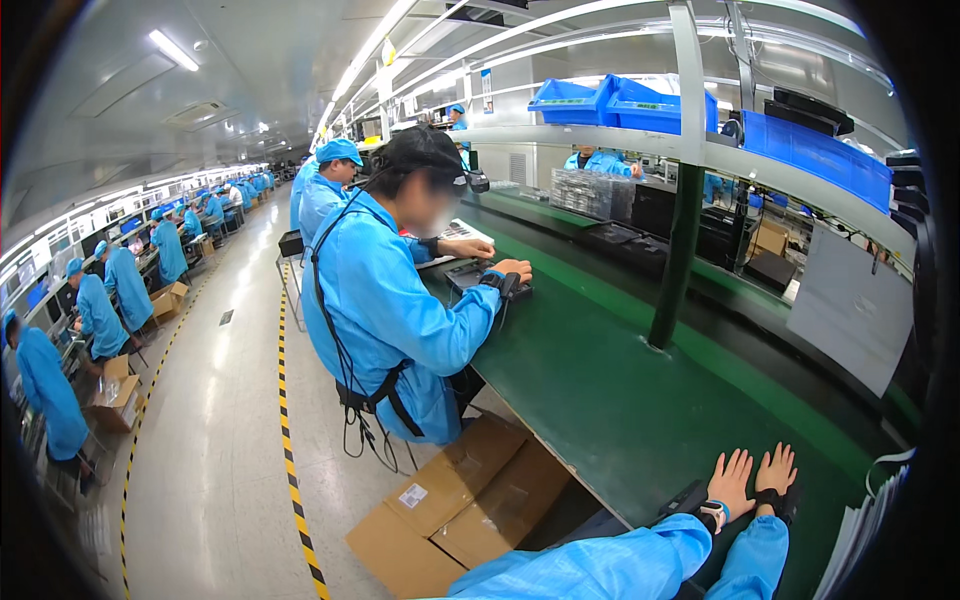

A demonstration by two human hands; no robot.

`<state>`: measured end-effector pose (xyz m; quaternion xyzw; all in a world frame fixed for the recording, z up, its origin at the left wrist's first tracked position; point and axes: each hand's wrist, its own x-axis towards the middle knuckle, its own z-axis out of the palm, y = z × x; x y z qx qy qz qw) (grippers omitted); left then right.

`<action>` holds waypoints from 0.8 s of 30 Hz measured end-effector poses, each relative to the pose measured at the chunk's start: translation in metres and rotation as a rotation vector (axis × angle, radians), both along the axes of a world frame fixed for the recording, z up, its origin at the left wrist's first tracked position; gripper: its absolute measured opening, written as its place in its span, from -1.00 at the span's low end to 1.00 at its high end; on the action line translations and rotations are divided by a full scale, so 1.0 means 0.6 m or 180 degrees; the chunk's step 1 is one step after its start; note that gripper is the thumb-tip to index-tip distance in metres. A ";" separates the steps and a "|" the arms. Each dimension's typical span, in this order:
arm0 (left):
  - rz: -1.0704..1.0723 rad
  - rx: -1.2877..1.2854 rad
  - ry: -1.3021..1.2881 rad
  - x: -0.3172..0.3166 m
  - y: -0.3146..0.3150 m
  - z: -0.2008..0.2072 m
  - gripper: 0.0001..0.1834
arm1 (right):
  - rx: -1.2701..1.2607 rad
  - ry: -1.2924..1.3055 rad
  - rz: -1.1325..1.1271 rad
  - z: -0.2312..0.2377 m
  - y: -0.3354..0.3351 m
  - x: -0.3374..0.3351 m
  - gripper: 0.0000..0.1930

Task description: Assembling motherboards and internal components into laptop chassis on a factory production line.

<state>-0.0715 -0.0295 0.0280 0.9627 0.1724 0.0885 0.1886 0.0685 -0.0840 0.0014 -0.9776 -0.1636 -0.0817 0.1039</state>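
My left hand (732, 484) lies flat on the green bench top (610, 400), fingers stretched out and apart, holding nothing. Close beside it rests my right hand (776, 471), also palm down with its fingers spread and nothing in it. Bands circle both wrists, and light blue sleeves cover my forearms. A dark object (682, 499), partly hidden, sits at the bench edge by my left wrist. To the right of my right hand stands a stack of white sheets or folders (862, 532), cut off by the picture's rim.
A co-worker (385, 300) in blue handles a dark flat device (472, 275) at the bench on my left. An open cardboard box (450, 500) lies below the edge. A post (678, 260) rises from the bench; blue bins (655, 105) line the shelf above.
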 end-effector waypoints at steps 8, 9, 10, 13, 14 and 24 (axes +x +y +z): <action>-0.0032 -0.0019 -0.0059 -0.027 -0.012 0.001 -0.06 | 0.0017 -0.0172 0.0010 -0.018 -0.014 -0.009 -0.51; -0.0034 -0.0070 -0.0117 -0.026 -0.013 -0.002 -0.05 | 0.0048 -0.0189 -0.0011 -0.020 -0.017 -0.010 -0.51; -0.0061 -0.0060 -0.0135 -0.026 -0.014 -0.001 -0.05 | 0.0058 -0.0207 -0.0037 -0.021 -0.019 -0.010 -0.51; 0.0003 -0.0018 -0.0135 -0.039 -0.008 0.001 -0.05 | 0.0108 -0.0211 0.0092 -0.020 -0.012 -0.020 -0.51; -0.0020 -0.0007 -0.0143 -0.038 -0.009 0.000 -0.05 | 0.0118 -0.0220 0.0068 -0.021 -0.014 -0.018 -0.51; -0.0089 0.0094 -0.0014 -0.033 -0.012 -0.002 -0.04 | 0.0166 -0.0122 0.0053 -0.016 -0.019 -0.022 -0.48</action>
